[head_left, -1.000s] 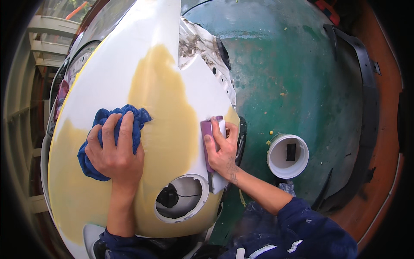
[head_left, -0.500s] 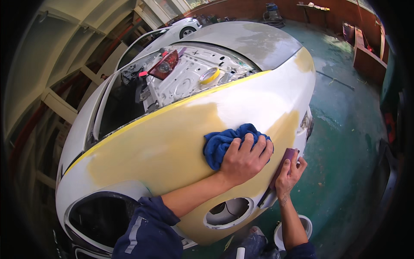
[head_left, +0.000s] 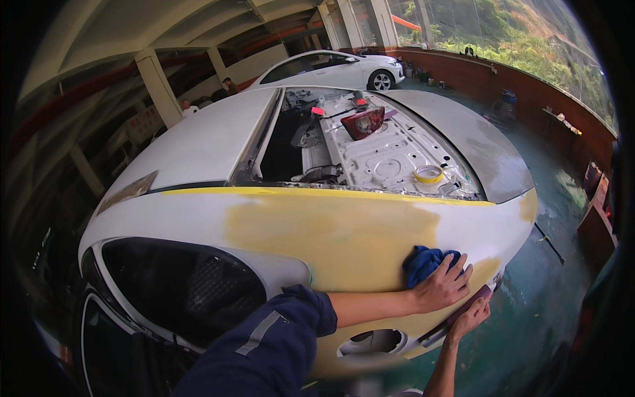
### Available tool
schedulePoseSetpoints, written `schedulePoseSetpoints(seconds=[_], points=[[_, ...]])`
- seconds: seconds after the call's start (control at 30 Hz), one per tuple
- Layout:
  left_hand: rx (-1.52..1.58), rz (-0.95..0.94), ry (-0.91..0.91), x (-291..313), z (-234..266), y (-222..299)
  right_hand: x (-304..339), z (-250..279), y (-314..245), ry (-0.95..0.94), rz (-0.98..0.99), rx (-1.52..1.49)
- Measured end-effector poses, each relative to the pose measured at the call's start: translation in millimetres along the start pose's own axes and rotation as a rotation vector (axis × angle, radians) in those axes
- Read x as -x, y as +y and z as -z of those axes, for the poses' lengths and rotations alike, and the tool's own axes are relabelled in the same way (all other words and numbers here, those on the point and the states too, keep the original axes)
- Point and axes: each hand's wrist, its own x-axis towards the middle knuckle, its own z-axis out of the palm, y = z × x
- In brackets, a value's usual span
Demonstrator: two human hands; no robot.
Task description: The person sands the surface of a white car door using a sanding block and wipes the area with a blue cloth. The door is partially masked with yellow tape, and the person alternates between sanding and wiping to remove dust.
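Head view, watched from my remote seat: navy sleeve [head_left: 264, 351] in the foreground, pale grey strip across it, left forearm running rightward over a car's side panel [head_left: 317, 231]. Left hand [head_left: 444, 289] lies on a blue cloth [head_left: 422, 264]; fingers slightly parted over its right part, bunched bulk poking out up and to the left of the knuckles, against the panel. Whether the fingers close beneath the cloth, I cannot tell.

Right hand [head_left: 471, 316] is just beside it, lower and further right, clamped on a long purple block [head_left: 462, 310]. I read the grip at the block's upper-right part; the rest slants down-left out of the hand, along the panel's edge, toward a round opening [head_left: 374, 341].

Panel is white with broad tan-yellow patches; dark side window [head_left: 182, 281] to the left. Yellow tape strip [head_left: 317, 192] along the panel's top edge.

Beyond that, bare metal deck [head_left: 387, 149]: tape roll [head_left: 428, 174] at the near side, red lamp [head_left: 362, 124] further in. Grey lid [head_left: 463, 135] to the right.

Farthest: white car [head_left: 360, 73], red-brown wall [head_left: 529, 99], greenery through tall windows [head_left: 529, 40].
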Motion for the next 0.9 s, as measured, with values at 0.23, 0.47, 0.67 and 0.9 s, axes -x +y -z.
schedulePoseSetpoints(seconds=[0.23, 0.47, 0.67, 0.9], points=[[0.162, -0.078, 0.053, -3, -21, -2, 95, 4, -12, -0.103, 0.161, 0.039], [0.227, -0.196, 0.063, 1, -25, 1, 59, -12, -31, -0.013, -0.056, -0.062], [-0.029, -0.26, -0.001, 13, 19, -40, 68, -6, -17, -0.065, 0.113, -0.007], [-0.21, -0.109, -0.109, 76, 92, -57, 64, -9, -16, -0.031, 0.049, 0.084]])
